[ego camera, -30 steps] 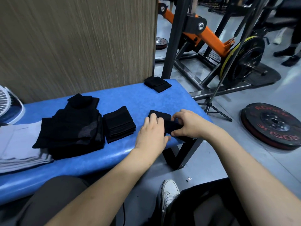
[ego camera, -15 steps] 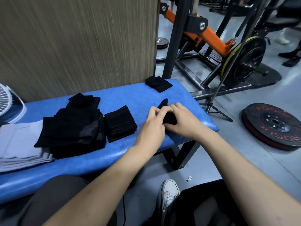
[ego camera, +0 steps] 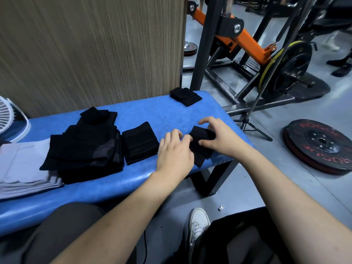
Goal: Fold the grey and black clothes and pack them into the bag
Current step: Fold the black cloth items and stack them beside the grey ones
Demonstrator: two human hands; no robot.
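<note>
A small black cloth [ego camera: 200,145] lies folded near the right end of the blue bench [ego camera: 133,183]. My right hand [ego camera: 219,138] grips its right side, thumb under the fold and fingers arched over it. My left hand [ego camera: 175,153] pinches the cloth's left edge. To the left sit a folded black stack [ego camera: 140,142], a larger black and grey pile [ego camera: 85,147] and folded grey clothes [ego camera: 24,166]. Another folded black piece [ego camera: 185,96] rests at the bench's far right corner. At the bottom right, an open black bag [ego camera: 245,242] stands on the floor.
A wood-grain wall panel [ego camera: 91,50] backs the bench. A white fan [ego camera: 9,119] sits at the far left. Gym rack [ego camera: 238,35], a tripod [ego camera: 249,121] and a weight plate [ego camera: 322,145] occupy the floor to the right. My white shoe [ego camera: 198,223] is below.
The black cloth was lifted and folded over between both hands, and now lies as a tighter bundle. My right hand has spread its fingers over the fold.
</note>
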